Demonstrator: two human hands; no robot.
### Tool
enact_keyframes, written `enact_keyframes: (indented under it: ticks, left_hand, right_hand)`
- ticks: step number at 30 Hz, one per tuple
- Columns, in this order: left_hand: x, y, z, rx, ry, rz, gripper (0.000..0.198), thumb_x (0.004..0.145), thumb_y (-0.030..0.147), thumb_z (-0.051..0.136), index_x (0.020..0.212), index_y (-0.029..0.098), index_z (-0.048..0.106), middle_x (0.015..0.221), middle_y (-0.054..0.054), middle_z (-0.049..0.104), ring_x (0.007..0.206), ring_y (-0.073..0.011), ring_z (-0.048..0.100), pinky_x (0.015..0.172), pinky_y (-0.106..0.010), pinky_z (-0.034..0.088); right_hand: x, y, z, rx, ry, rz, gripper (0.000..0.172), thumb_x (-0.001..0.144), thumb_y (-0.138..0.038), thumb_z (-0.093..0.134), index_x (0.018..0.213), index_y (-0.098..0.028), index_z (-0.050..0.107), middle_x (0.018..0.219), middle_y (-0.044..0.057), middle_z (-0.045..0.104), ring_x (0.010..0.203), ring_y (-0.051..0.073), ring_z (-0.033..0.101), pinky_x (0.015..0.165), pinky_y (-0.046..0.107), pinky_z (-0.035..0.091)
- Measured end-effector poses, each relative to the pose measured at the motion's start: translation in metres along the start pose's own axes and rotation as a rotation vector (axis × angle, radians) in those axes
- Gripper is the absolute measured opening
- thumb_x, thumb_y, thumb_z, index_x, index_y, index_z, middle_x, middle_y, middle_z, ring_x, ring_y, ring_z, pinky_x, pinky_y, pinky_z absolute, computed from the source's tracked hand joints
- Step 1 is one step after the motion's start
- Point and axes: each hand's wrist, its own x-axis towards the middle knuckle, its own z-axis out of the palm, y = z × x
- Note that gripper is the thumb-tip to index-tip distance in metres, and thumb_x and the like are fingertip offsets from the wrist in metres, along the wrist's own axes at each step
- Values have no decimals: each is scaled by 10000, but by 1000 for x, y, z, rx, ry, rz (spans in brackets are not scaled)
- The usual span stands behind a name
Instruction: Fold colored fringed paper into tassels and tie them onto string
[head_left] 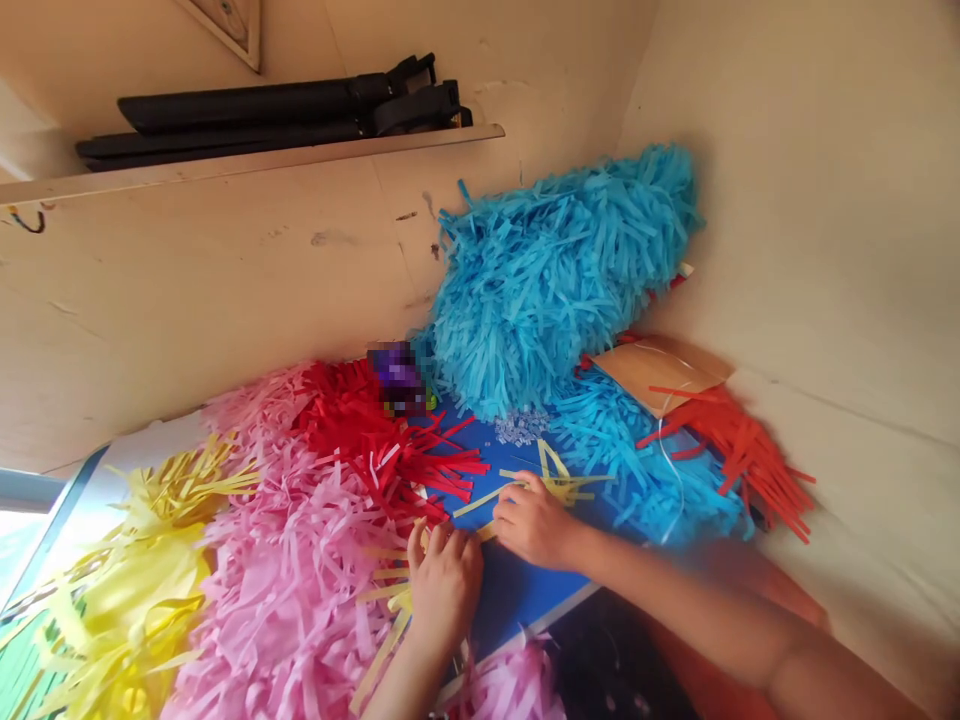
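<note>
Down on the blue board (517, 600) in front of me, my right hand (534, 522) is closed, its fingers pinching a yellow paper fringe (559, 482) against the board. My left hand (446, 585) sits just beside it, fingers curled down over more yellow strips (390, 597). I cannot tell whether those fingers grip the strips or only press on them.

Right by my left hand lies a big heap of pink paper fringe (289, 590), and a smaller pink bunch (510, 685) sits at the board's near edge. Beyond the pink is a heap of yellow fringe (135, 590), and a red fringe (367, 440) spills onto the board past my fingers.

On the other side of my right hand lies a flatter spread of blue fringe (645, 480), with a white string (673, 470) running across it. Next to that, an orange-red fringe (742, 460) lies partly over a sheet of brown paper (660, 372).

Farther on, a small pile of clear bits (521, 427) sits on the board at the foot of a large blue fringe mound (555, 280), which leans against the cream wall (825, 200). Between the mound and the red fringe is a purple thing (397, 375), too blurred to make out. Up on a shelf (247, 165) lie two long black objects (262, 115).
</note>
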Motion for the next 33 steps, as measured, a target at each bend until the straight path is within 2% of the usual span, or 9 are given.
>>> enact_keyframes:
  ticks: [3,6,10,15,20,29,31,33]
  left_hand:
    - [-9,-7,-2,-41,-25,23,249,931,105,540,967,277,716,901,1,758,995,-246,643,1080,-524,262]
    - [-18,-18,-1,-121,-36,12,292,936,123,536,1047,321,719,947,4,769,1008,-255,639,1071,-530,247]
    - [-21,-30,6,-216,35,-65,252,964,222,521,911,312,750,891,4,769,941,-242,651,1013,-494,287]
    - [-19,-38,16,-241,36,-81,286,972,355,515,812,274,738,855,-14,755,878,-243,646,897,-432,352]
    - [-18,-37,18,-210,31,-113,249,954,322,542,791,261,720,847,-18,744,865,-255,628,872,-429,367]
    - [-6,-31,9,-103,-76,-118,191,905,282,611,733,255,688,774,-4,712,827,-250,613,862,-451,371]
    - [-3,-30,5,-68,-84,-114,186,905,266,607,737,243,683,770,-22,701,844,-269,609,849,-465,372]
    - [1,-27,2,-39,-79,-83,114,899,229,615,832,245,706,840,-39,710,898,-286,603,874,-486,367]
  right_hand:
    - [-9,6,7,9,56,24,246,974,-123,507,798,-216,653,747,-12,662,863,177,547,990,439,282]
    - [-19,21,11,139,51,94,190,977,-211,566,830,-226,685,826,-11,693,867,173,548,943,421,296]
    - [-23,39,13,206,32,174,144,918,-298,689,791,-236,721,834,-15,692,850,177,556,880,388,314]
    - [-19,43,13,254,-5,273,138,791,-294,827,725,-223,729,811,-12,675,847,179,581,815,345,332]
    - [-14,40,7,272,-62,339,111,781,-261,819,728,-219,732,828,-10,673,858,188,592,833,356,328]
    - [1,37,-3,260,-189,419,178,792,-225,758,636,-193,679,754,-13,649,842,199,588,807,352,321]
    - [4,35,-6,240,-205,423,163,807,-231,742,662,-187,679,774,0,650,841,205,584,815,365,328]
    - [5,34,-9,223,-211,400,86,818,-236,732,757,-189,693,868,22,668,893,220,579,846,389,333]
